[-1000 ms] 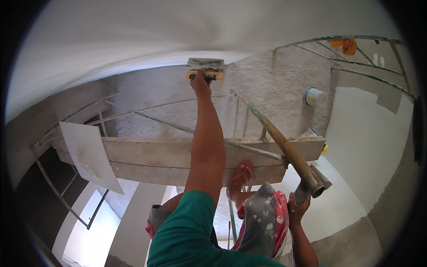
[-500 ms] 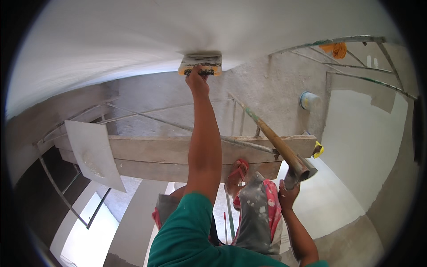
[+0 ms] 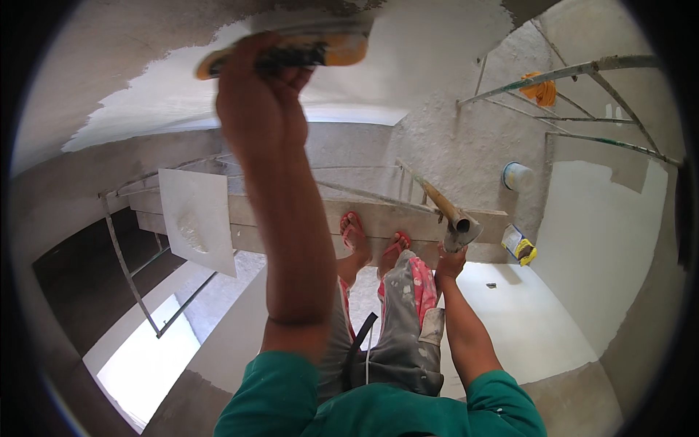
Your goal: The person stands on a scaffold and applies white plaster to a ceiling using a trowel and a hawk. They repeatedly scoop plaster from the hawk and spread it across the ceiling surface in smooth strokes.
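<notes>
High on the left, my left hand (image 3: 258, 109) grips a wide putty knife (image 3: 346, 49) with a yellow and black back. Its blade, blurred by motion, is up against the surface overhead, where fresh white plaster (image 3: 429, 44) borders bare grey. Lower right, my right hand (image 3: 451, 262) is closed on a grey flat-bladed scraper (image 3: 470, 231). That blade sits right by the hollow end of a scaffold post (image 3: 443, 202); whether hand or blade touches the post I cannot tell. A white board (image 3: 195, 211) smeared with putty lies to the left on the planks (image 3: 291, 211).
My feet, in red flip-flops (image 3: 352, 227), stand on the planks. Scaffold rails (image 3: 127, 251) edge the left side. Down on the right are a white bucket (image 3: 517, 177) and a yellow-ended bag (image 3: 518, 244). An orange cloth (image 3: 540, 90) hangs on another scaffold frame.
My left hand and the putty knife have moved up and left, closer to me. My view has shifted, showing more bare grey overhead and both feet. The right hand still holds the scraper.
</notes>
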Action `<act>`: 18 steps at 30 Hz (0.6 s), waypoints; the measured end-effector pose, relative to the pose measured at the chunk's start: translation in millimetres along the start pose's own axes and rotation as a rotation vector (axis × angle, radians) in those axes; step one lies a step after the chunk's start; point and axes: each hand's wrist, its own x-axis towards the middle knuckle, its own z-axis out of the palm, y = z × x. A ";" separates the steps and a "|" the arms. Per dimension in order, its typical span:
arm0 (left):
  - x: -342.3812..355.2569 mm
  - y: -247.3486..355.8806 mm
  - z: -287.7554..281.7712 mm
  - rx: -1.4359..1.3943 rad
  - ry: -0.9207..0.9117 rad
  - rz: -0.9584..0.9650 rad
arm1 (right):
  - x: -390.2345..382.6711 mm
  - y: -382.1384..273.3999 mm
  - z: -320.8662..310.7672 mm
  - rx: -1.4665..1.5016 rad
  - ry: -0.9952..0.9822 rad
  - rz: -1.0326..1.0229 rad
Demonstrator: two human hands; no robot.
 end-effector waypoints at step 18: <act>-25.4 -384.7 -276.4 -0.019 0.213 -0.512 | 13.3 -15.8 -4.0 0.146 -0.044 -0.101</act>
